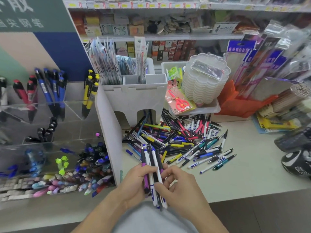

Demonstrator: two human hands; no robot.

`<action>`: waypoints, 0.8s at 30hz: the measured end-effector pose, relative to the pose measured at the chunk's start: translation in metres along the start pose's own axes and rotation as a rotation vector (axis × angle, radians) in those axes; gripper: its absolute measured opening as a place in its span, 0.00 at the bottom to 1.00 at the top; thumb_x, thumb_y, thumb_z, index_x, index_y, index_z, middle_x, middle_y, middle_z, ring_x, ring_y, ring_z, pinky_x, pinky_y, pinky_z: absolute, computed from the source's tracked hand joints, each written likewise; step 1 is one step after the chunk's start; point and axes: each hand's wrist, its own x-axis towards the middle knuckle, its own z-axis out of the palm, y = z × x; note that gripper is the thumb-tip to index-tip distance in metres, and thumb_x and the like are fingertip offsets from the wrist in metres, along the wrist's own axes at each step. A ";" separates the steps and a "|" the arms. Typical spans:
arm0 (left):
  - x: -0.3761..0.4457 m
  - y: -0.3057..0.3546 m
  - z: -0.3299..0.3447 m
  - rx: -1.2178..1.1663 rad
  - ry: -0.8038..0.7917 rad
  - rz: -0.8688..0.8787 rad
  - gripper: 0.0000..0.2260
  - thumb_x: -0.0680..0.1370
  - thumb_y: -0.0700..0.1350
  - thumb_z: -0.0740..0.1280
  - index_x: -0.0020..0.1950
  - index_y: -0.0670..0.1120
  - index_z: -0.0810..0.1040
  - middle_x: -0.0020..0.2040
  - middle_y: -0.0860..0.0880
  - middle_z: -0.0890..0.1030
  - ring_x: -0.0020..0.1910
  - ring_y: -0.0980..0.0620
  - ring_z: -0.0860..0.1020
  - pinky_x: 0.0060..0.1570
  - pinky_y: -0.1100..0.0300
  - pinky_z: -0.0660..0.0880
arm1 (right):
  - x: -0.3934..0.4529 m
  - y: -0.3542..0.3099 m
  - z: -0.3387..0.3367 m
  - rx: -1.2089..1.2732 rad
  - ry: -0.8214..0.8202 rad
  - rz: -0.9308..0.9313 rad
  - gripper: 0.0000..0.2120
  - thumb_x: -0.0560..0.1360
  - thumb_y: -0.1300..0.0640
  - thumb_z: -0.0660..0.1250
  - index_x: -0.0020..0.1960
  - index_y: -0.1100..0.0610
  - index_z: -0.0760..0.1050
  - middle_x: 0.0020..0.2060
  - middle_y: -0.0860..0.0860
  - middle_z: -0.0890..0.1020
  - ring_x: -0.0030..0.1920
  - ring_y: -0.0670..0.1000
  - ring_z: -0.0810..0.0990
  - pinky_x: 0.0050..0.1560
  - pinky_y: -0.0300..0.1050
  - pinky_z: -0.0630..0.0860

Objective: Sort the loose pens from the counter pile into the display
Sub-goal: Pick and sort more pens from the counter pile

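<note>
Sign (pixel 25 15): hung at far left, green, with white Chinese characters (cut off by the frame edge, not fully readable).
Display (pixel 55 105): stood at left, clear compartments in tiers; held red, blue and yellow-and-black pens upright at the top, black caps in the middle, mixed blue, green and pastel pens along the bottom.
Divider (pixel 107 132): rose white between the display and the counter.
Organizer (pixel 134 91): sat just behind the pile, grey-white with arched cut-outs; carried packeted refills with print too blurred to read.
Left hand (pixel 134 180): curled round a bundle of pens (pixel 152 165), gripping it from the left.
Bundle: stood nearly upright over the counter's front edge, white, black and purple barrels, blue marks on them illegible.
Right hand (pixel 176 184): pinched the lower part of the same bundle with fingertips and thumb.
Pile (pixel 181 142): lay spread on the counter beyond the hands, touching the organizer's foot (black, white, blue, yellow, red, teal barrels crossed every way).
Counter (pixel 244 174): pale, flat, bare toward the front right.
Scissors (pixel 180 103): red, in a packet, leaned in a white tray behind the pile.
Clear boxes (pixel 205 78): stacked in that tray.
Shelves (pixel 168 27): ran across the back, stocked with small cartons, yellow price tags unreadable.
Hanging packets (pixel 269 61): crowded the far right, blue headers with white characters, blurred.
</note>
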 end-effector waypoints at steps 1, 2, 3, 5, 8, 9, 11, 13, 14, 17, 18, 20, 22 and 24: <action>0.000 -0.001 0.000 0.018 0.002 0.019 0.17 0.74 0.41 0.66 0.62 0.41 0.80 0.52 0.41 0.83 0.47 0.43 0.82 0.50 0.47 0.79 | 0.000 -0.002 0.001 -0.064 -0.013 -0.025 0.08 0.71 0.48 0.75 0.43 0.48 0.77 0.34 0.46 0.83 0.29 0.43 0.77 0.36 0.38 0.75; 0.001 -0.002 0.000 0.039 -0.002 0.045 0.17 0.76 0.43 0.66 0.64 0.42 0.78 0.51 0.41 0.83 0.46 0.43 0.81 0.47 0.49 0.80 | 0.000 -0.003 -0.001 -0.119 -0.040 -0.038 0.10 0.70 0.45 0.75 0.41 0.49 0.77 0.33 0.45 0.84 0.31 0.43 0.78 0.36 0.38 0.75; 0.001 -0.003 -0.001 0.058 -0.008 0.068 0.19 0.76 0.44 0.66 0.66 0.41 0.76 0.50 0.41 0.82 0.46 0.44 0.80 0.46 0.50 0.81 | 0.002 -0.004 -0.004 -0.156 -0.054 -0.043 0.11 0.70 0.44 0.75 0.40 0.49 0.78 0.33 0.44 0.84 0.32 0.42 0.79 0.36 0.37 0.75; 0.001 -0.003 -0.001 0.091 -0.030 0.086 0.20 0.76 0.45 0.67 0.67 0.40 0.75 0.49 0.40 0.81 0.45 0.44 0.81 0.42 0.49 0.81 | 0.010 -0.006 -0.014 -0.156 0.027 -0.064 0.10 0.70 0.43 0.76 0.40 0.48 0.80 0.34 0.42 0.83 0.32 0.41 0.78 0.34 0.34 0.73; 0.000 -0.003 -0.001 0.140 -0.080 0.073 0.15 0.79 0.47 0.69 0.59 0.38 0.77 0.44 0.38 0.81 0.39 0.44 0.82 0.39 0.52 0.81 | 0.028 -0.008 -0.029 -0.009 0.171 -0.145 0.09 0.74 0.46 0.75 0.53 0.42 0.78 0.41 0.42 0.80 0.39 0.42 0.78 0.38 0.33 0.72; 0.000 -0.002 -0.002 0.158 -0.108 0.066 0.14 0.79 0.48 0.69 0.56 0.38 0.78 0.43 0.38 0.81 0.39 0.44 0.82 0.39 0.52 0.80 | 0.036 -0.009 -0.033 -0.009 0.126 -0.176 0.13 0.75 0.47 0.73 0.58 0.40 0.77 0.45 0.41 0.78 0.44 0.43 0.78 0.42 0.33 0.72; 0.000 -0.002 -0.003 0.184 -0.176 0.045 0.14 0.77 0.48 0.68 0.55 0.38 0.79 0.45 0.38 0.81 0.41 0.43 0.81 0.45 0.47 0.81 | 0.048 -0.009 -0.038 -0.099 -0.031 -0.218 0.18 0.77 0.46 0.71 0.66 0.39 0.75 0.51 0.40 0.73 0.50 0.41 0.76 0.47 0.33 0.71; 0.001 -0.003 -0.003 0.196 -0.204 0.028 0.16 0.78 0.48 0.68 0.58 0.37 0.77 0.48 0.38 0.80 0.46 0.41 0.80 0.57 0.37 0.78 | 0.056 -0.012 -0.043 -0.222 -0.112 -0.241 0.17 0.77 0.45 0.70 0.66 0.42 0.76 0.51 0.38 0.72 0.50 0.38 0.75 0.46 0.30 0.69; 0.001 -0.004 -0.003 0.196 -0.205 0.026 0.17 0.78 0.47 0.68 0.60 0.36 0.75 0.49 0.38 0.80 0.48 0.41 0.80 0.60 0.35 0.75 | 0.058 -0.013 -0.046 -0.282 -0.108 -0.257 0.16 0.77 0.45 0.71 0.64 0.43 0.78 0.50 0.38 0.73 0.49 0.37 0.75 0.45 0.29 0.68; 0.002 -0.004 -0.002 0.180 -0.205 0.038 0.18 0.79 0.46 0.68 0.63 0.36 0.72 0.51 0.40 0.81 0.50 0.41 0.80 0.59 0.38 0.77 | 0.059 -0.017 -0.049 -0.352 -0.104 -0.298 0.09 0.77 0.48 0.71 0.56 0.46 0.79 0.47 0.40 0.76 0.44 0.40 0.78 0.43 0.32 0.69; 0.002 -0.004 -0.002 0.171 -0.206 0.038 0.18 0.79 0.45 0.68 0.64 0.36 0.72 0.51 0.40 0.81 0.50 0.42 0.80 0.59 0.39 0.77 | 0.059 -0.017 -0.049 -0.325 -0.126 -0.296 0.07 0.77 0.50 0.72 0.54 0.47 0.78 0.45 0.41 0.78 0.41 0.41 0.78 0.42 0.33 0.69; 0.002 -0.005 -0.002 0.176 -0.217 0.032 0.19 0.79 0.45 0.67 0.66 0.36 0.72 0.52 0.40 0.80 0.50 0.42 0.81 0.62 0.37 0.75 | 0.060 -0.019 -0.049 -0.269 -0.172 -0.288 0.07 0.76 0.51 0.73 0.51 0.48 0.76 0.39 0.44 0.81 0.35 0.40 0.78 0.37 0.33 0.69; 0.001 -0.006 -0.002 0.204 -0.240 0.028 0.20 0.79 0.46 0.66 0.65 0.34 0.71 0.52 0.40 0.80 0.50 0.43 0.80 0.64 0.34 0.72 | 0.060 -0.019 -0.050 -0.249 -0.176 -0.294 0.09 0.74 0.49 0.74 0.50 0.48 0.77 0.37 0.44 0.80 0.34 0.41 0.77 0.35 0.34 0.71; 0.000 -0.007 -0.002 0.234 -0.247 0.021 0.20 0.79 0.46 0.65 0.64 0.33 0.70 0.50 0.41 0.79 0.49 0.45 0.80 0.63 0.38 0.74 | 0.061 -0.017 -0.050 -0.195 -0.193 -0.264 0.11 0.72 0.44 0.76 0.48 0.47 0.78 0.38 0.45 0.81 0.36 0.42 0.78 0.36 0.39 0.74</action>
